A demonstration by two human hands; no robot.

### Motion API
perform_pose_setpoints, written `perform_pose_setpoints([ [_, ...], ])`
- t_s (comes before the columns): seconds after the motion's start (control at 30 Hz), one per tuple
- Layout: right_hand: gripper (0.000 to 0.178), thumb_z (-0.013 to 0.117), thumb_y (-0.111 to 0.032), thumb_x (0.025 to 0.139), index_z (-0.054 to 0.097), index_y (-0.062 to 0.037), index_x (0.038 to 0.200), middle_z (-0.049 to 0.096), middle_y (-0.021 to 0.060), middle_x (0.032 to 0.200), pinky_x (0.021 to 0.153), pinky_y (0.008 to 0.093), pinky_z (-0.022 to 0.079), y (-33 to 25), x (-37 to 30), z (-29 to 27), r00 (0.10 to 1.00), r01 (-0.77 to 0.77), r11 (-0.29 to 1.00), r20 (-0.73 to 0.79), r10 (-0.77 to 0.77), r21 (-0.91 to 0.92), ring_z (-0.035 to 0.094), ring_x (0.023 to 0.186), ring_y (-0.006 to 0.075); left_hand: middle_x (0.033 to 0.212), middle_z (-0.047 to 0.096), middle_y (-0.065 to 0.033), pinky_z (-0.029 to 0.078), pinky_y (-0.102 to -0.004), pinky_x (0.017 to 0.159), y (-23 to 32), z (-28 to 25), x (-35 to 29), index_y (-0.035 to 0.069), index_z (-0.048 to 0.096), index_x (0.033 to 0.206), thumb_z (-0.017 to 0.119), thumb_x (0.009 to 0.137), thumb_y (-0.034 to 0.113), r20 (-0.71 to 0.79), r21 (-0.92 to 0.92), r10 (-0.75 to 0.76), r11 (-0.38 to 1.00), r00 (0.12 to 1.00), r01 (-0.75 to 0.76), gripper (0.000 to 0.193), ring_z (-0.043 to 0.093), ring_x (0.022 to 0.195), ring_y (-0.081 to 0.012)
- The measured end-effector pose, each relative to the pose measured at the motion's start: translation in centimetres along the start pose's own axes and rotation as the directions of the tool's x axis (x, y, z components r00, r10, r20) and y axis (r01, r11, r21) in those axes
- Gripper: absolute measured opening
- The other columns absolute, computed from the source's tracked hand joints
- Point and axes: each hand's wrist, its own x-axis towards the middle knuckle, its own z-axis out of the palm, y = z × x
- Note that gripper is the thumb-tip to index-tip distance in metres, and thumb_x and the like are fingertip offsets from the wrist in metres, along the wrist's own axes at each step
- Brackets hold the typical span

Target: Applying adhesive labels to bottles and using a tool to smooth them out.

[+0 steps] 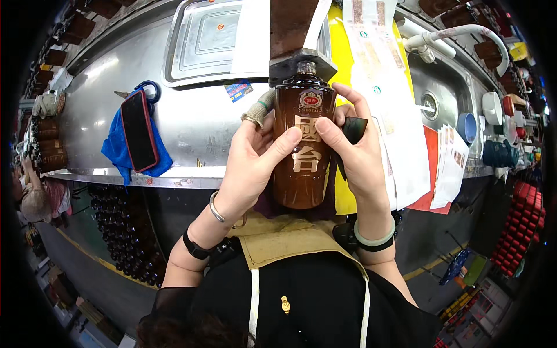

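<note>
Between my two hands is a brown glass bottle (301, 180) with gold characters and a red-and-gold emblem; its threaded neck points away from me. My left hand (255, 142) grips its left side, thumb on the front, with a knitted cover on one finger. Closed round the right side, my right hand (360, 142) also presses its thumb on the front. A dark, thin piece (354, 129) sits at that hand's fingers; I cannot make out what it is. Just beyond the neck stands a dark brown block-like object (287, 29).
Left on the metal counter (191, 116), a red-edged phone (139, 130) lies on a blue cloth (113, 142), by blue-handled scissors (152, 90). A metal tray (203, 43) is behind. Printed sheets (400, 151) lie right, before a sink (435, 98) with a white faucet (458, 32).
</note>
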Motion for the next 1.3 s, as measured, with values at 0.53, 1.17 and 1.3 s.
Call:
perform_pose_setpoints([
  [0.53,0.072,0.089,-0.019,0.087,0.052,-0.0049,0.147,0.045,-0.0055,0.093,0.075,0.0196,0.041,-0.3,0.0,-0.3,0.999,0.012,0.999,0.04,-0.011,-0.036,0.045,0.083,0.0046,0.15,0.053,-0.0192,0.045,-0.038,0.116,0.0,0.0,0.1,-0.004,0.033,0.159,0.074,0.1,0.014,0.008,0.015,0.006,1.0,1.0,-0.007,0.074,0.056,0.136,-0.023],
  [1.17,0.048,0.064,-0.013,0.102,0.051,-0.0039,0.147,0.048,0.0003,0.105,0.088,0.0201,0.038,-1.4,0.1,-1.7,0.995,-0.017,0.999,0.098,0.014,0.033,0.047,0.096,0.008,0.15,0.052,-0.0188,0.049,-0.0363,0.111,0.3,0.6,-0.3,-0.004,0.031,0.159,0.076,0.098,0.014,-0.001,0.08,0.038,0.996,0.999,-0.038,0.077,0.058,0.133,-0.0219],
  [1.3,0.047,0.06,0.002,0.099,0.048,0.002,0.144,0.055,0.0075,0.118,0.101,0.0279,0.045,-3.3,1.0,-2.8,0.974,0.227,0.97,0.007,-0.228,-0.089,0.054,0.112,0.0123,0.147,0.054,-0.0189,0.05,-0.0358,0.109,-0.3,0.8,0.2,-0.005,0.031,0.158,0.081,0.093,0.014,-0.024,0.148,0.08,0.986,0.997,-0.076,0.083,0.059,0.131,-0.0215],
])
